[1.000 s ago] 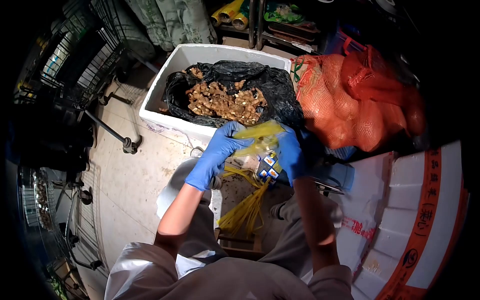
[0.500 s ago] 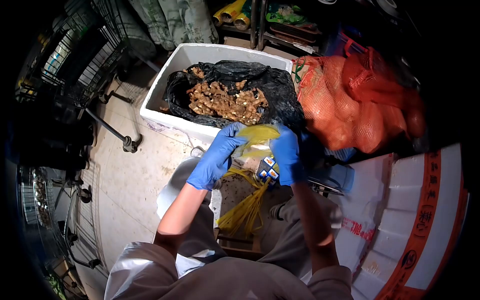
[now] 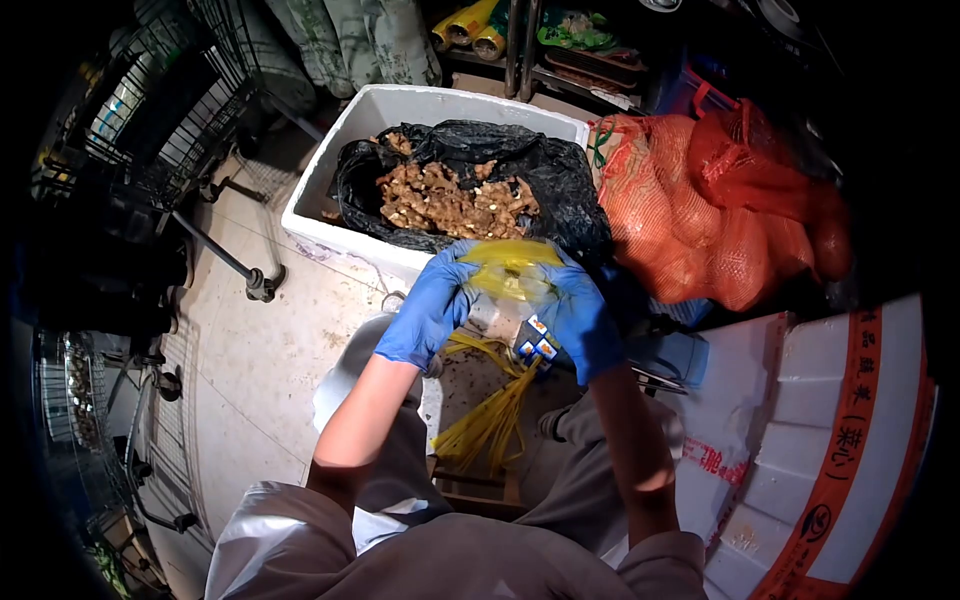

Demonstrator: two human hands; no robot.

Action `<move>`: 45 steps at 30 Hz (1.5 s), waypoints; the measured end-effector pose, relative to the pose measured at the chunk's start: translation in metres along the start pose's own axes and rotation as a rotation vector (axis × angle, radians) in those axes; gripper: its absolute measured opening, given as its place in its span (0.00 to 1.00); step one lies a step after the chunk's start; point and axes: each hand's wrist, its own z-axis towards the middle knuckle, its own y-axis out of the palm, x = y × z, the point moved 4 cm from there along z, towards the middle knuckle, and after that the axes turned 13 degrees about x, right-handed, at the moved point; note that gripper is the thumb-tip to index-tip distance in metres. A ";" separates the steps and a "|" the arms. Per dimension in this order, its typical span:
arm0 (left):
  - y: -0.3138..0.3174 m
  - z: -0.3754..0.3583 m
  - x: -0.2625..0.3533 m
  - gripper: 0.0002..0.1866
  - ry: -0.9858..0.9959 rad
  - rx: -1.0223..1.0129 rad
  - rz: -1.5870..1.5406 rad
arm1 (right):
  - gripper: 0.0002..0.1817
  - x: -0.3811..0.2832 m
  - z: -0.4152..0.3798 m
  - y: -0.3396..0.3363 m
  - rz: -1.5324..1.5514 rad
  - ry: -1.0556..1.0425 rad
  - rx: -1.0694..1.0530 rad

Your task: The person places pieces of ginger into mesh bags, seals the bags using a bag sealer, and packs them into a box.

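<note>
Both of my hands wear blue gloves. My left hand (image 3: 430, 308) is closed on the left side of a yellow mesh bag (image 3: 512, 256), and my right hand (image 3: 582, 315) grips its right side. The thin net is spread between them, just in front of the white foam box (image 3: 305, 205). Inside that box, knobbly brown ginger (image 3: 455, 203) lies in an opened black plastic bag (image 3: 565, 190). Below my hands hangs a bunch of yellow mesh bags (image 3: 488, 420), with blue and white labels (image 3: 537, 347) at its top.
Orange net sacks (image 3: 690, 220) full of round produce stand right of the foam box. Stacked white foam boxes (image 3: 800, 440) with red printed tape are at my right. A wire cart (image 3: 180, 130) with casters stands at the left. Yellow rolls (image 3: 468, 28) lie on a rack behind.
The mesh bag is spread into a fuller, rounder shape between my hands. My right hand has turned and shifted slightly down and right; my left hand has moved little.
</note>
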 end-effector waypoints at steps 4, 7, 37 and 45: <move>0.003 -0.006 0.006 0.12 0.087 -0.059 0.005 | 0.16 -0.003 0.000 0.023 -0.345 -0.033 -0.033; 0.007 -0.008 0.002 0.12 0.066 -0.097 0.007 | 0.13 -0.004 0.003 0.019 -0.588 -0.288 0.025; 0.035 -0.032 -0.001 0.15 0.128 -0.131 0.061 | 0.15 -0.023 -0.020 0.032 -0.397 -0.436 -0.182; 0.033 -0.036 -0.025 0.18 0.024 -0.215 0.036 | 0.17 -0.007 -0.015 0.016 -1.321 -0.839 0.255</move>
